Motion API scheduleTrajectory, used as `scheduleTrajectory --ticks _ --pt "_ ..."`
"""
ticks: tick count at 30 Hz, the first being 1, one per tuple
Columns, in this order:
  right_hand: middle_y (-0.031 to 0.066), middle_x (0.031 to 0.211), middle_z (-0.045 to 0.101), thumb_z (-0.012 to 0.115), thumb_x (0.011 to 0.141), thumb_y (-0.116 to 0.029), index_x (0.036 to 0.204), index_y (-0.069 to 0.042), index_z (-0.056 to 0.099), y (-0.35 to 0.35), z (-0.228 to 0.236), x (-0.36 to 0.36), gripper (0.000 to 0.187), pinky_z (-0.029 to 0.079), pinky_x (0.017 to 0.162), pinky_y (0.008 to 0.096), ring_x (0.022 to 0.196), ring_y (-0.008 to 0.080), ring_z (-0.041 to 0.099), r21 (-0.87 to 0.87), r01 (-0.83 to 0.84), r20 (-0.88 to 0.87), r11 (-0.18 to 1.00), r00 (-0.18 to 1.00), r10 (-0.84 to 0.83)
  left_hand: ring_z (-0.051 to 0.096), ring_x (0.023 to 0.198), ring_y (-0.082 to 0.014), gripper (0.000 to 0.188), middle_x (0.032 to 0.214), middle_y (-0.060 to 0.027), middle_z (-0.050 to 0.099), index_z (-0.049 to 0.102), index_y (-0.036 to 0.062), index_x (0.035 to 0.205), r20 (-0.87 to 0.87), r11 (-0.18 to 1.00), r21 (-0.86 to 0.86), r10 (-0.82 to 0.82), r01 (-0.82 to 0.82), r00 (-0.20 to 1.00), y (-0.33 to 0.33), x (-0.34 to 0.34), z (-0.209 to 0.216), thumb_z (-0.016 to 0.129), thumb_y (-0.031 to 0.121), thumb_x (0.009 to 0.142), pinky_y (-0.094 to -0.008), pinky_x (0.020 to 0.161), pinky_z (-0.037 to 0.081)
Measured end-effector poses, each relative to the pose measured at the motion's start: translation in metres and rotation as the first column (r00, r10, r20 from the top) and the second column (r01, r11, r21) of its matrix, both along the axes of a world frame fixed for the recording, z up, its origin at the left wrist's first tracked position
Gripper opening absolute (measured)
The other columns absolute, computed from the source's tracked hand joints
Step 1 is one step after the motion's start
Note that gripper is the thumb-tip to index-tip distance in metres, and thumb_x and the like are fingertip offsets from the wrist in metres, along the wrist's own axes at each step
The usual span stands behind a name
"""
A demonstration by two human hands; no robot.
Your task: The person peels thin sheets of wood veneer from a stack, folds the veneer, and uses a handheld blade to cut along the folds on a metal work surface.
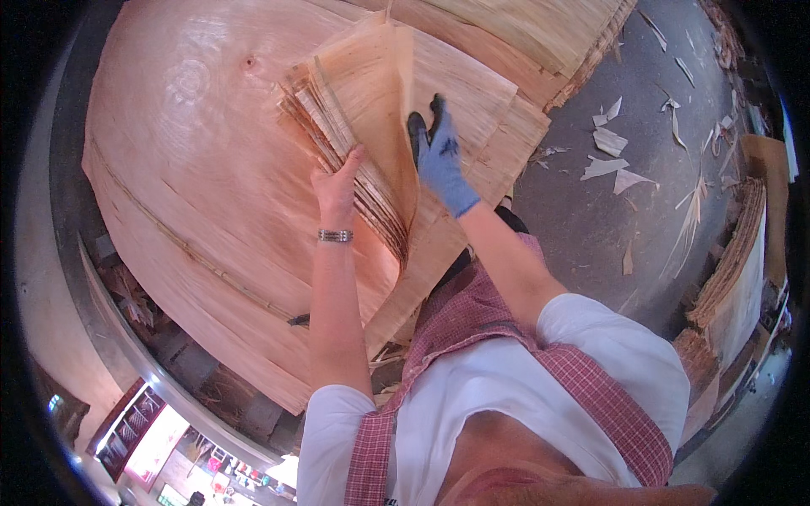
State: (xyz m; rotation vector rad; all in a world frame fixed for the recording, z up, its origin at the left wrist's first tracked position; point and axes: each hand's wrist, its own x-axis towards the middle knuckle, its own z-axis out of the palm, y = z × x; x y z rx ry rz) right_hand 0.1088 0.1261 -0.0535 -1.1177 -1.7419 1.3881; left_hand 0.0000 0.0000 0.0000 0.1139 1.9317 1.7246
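My bare left hand (339, 184) is closed around the edge of a folded bundle of thin wood veneer sheets (371, 198), with the thumb on top. The bundle's layered brown edges run slantwise from the upper left down to a narrow point near the middle. My right hand (439, 156), in a blue glove with black fingertips, is just right of the bundle. Its fingers are apart, beside the raised fold of a veneer sheet (396, 101); whether they touch it I cannot tell. Under both hands lies a broad pale veneer sheet (169, 152) with a small knot.
A long thin stick (190, 246) with a dark end lies across the broad sheet at left. More veneer is stacked (540, 34) at the far side. Torn veneer scraps (609, 142) litter the grey floor at right, with another veneer stack (732, 253) at the right rim.
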Motion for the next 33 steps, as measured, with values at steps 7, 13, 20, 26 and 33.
scheduleTrajectory --ticks 7,13,20,26,33 --pt "0.0201 0.124 0.056 0.071 0.082 -0.032 0.127 -0.001 0.049 -0.019 0.055 -0.008 0.059 0.046 0.090 0.0454 0.111 0.0379 0.055 0.430 -0.196 0.076 0.881 0.980 0.182 0.062 0.081 -0.0110 0.033 0.096 -0.0041 0.067 0.063 -0.0013 0.107 0.007 0.999 -0.033 0.003 -0.003 1.000 -0.005 -0.003 0.009 0.078 0.006 0.078 -0.0246 0.072 0.051" --pt "0.0271 0.131 0.051 0.071 0.075 -0.057 0.137 0.001 0.037 0.015 -0.007 -0.038 0.091 0.040 0.101 0.0438 0.122 0.0398 0.050 -0.164 -0.323 0.063 0.932 0.940 0.336 0.061 0.085 -0.0109 0.035 0.097 -0.0036 0.067 0.064 -0.0014 0.108 -0.033 0.998 -0.069 -0.019 0.016 0.999 0.000 -0.003 0.006 0.079 0.008 0.078 -0.0246 0.077 0.050" --pt "0.0248 0.124 0.055 0.064 0.088 -0.034 0.134 0.003 0.042 -0.005 0.025 -0.003 0.062 0.043 0.096 0.0454 0.113 0.0416 0.054 0.411 -0.050 0.162 0.910 0.987 -0.019 0.062 0.082 -0.0115 0.030 0.097 -0.0043 0.068 0.066 -0.0014 0.105 0.015 0.997 -0.072 0.025 -0.023 1.000 -0.002 -0.002 0.007 0.077 0.006 0.079 -0.0252 0.072 0.051" --pt "0.0291 0.122 0.053 0.069 0.082 -0.045 0.134 0.005 0.038 -0.019 0.047 -0.007 0.078 0.040 0.098 0.0498 0.113 0.0447 0.051 0.479 -0.265 0.067 0.837 0.962 0.266 0.061 0.079 -0.0107 0.027 0.096 -0.0036 0.067 0.066 -0.0016 0.102 0.029 0.998 0.042 0.042 -0.043 0.999 0.003 0.002 0.012 0.077 0.007 0.079 -0.0247 0.070 0.051" --pt "0.0339 0.125 0.051 0.059 0.084 -0.060 0.137 0.005 0.033 0.014 0.001 -0.038 0.088 0.042 0.096 0.0476 0.115 0.0481 0.051 -0.219 -0.378 0.121 0.899 0.904 0.409 0.061 0.084 -0.0103 0.027 0.098 -0.0049 0.068 0.066 -0.0021 0.103 -0.032 1.000 -0.015 0.022 -0.023 0.999 0.003 0.001 0.013 0.077 0.008 0.080 -0.0254 0.075 0.050"
